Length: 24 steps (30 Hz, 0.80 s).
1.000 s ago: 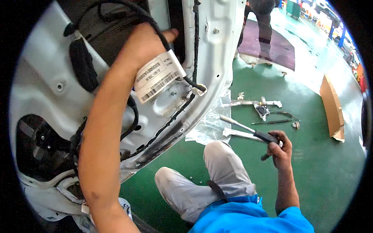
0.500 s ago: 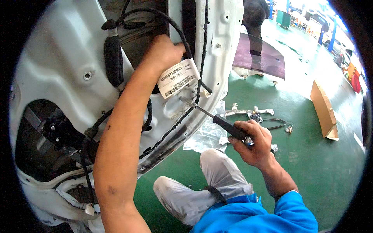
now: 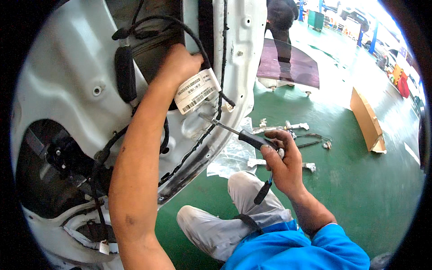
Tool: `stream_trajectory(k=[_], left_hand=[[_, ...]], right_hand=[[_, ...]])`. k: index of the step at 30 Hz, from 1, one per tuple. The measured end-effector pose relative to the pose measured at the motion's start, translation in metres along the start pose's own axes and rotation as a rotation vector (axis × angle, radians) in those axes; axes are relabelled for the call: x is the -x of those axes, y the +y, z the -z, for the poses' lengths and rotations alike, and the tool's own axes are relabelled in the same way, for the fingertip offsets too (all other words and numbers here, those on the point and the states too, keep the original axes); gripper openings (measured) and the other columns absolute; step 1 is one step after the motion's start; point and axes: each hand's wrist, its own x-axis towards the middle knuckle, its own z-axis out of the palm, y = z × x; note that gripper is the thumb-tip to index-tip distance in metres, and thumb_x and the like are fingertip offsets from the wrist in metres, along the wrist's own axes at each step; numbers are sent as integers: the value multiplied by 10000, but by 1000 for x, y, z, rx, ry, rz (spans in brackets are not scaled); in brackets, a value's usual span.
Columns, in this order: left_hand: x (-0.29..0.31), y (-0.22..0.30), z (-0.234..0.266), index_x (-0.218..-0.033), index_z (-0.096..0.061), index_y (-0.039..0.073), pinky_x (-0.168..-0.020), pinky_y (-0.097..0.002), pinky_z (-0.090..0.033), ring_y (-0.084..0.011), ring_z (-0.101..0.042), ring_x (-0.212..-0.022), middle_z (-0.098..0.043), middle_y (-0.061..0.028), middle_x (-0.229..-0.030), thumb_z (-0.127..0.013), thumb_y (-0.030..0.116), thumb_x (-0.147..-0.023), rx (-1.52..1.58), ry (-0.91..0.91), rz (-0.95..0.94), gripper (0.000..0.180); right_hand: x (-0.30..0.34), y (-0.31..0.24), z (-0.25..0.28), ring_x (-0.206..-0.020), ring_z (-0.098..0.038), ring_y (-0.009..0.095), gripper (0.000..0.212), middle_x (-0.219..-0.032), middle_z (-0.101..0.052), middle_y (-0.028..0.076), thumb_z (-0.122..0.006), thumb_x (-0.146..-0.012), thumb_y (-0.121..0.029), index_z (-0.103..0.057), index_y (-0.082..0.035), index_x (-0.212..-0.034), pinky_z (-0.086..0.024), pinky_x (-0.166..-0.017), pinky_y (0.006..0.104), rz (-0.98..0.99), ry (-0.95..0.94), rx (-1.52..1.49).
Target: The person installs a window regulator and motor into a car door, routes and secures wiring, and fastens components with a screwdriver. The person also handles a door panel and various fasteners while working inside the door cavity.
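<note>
My right hand (image 3: 284, 163) is wrapped round the black handle of a ratchet wrench (image 3: 253, 139). The metal head of the wrench meets the white car door (image 3: 72, 67) near its lower edge. Below the same hand hangs a second slim tool (image 3: 263, 193) with a blue shaft and black grip. My left hand (image 3: 181, 65) reaches into the large opening of the door panel, its fingers mostly hidden inside. Beside that wrist, a white barcode label (image 3: 197, 91) is wrapped on the black wiring harness (image 3: 191, 33), which loops over the hand.
Metal window regulator parts (image 3: 288, 127) with cables lie on the green floor by a clear plastic sheet (image 3: 229, 155). Farther off are a tinted window glass (image 3: 297, 67), a cardboard piece (image 3: 366, 119) and another person in dark clothes (image 3: 281, 22). A white connector (image 3: 104, 247) dangles at lower left.
My right hand has turned and its grip has shifted on the handle, bringing the blue-shafted tool into sight beneath it. My left hand stays in the door opening. The whole view has shifted slightly.
</note>
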Motion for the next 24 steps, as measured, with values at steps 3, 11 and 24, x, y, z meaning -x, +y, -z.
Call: stream_trajectory(k=[3,11,24], left_hand=[[-8,-10,-4,-1073,-698,-53,-914,-413,-511,-389,-691,-1016,-698,-293,-1018,-732,403,-797,-62,42,6,534],[-19,-25,-8,-1175,-644,-83,-959,-401,-496,-358,-655,-1085,-675,-270,-1131,-746,318,-811,57,42,-155,551],[-2,-11,-4,-1092,-687,-66,-866,-382,-517,-299,-691,-937,-719,-221,-1006,-737,342,-811,-18,98,-84,498]], right_hand=[[10,-2,4,-788,-553,122,522,-994,-591,66,-695,-904,-118,-440,-11,-1348,-466,-711,257,-136,-87,-321],[22,6,7,-816,-619,120,606,-975,-654,92,-649,-914,14,-400,-1,-1466,-514,-734,269,-35,-131,-468],[22,30,13,-718,-679,200,515,-1078,-660,310,-576,-968,-82,-415,33,-1443,-565,-650,302,169,-149,-531]])
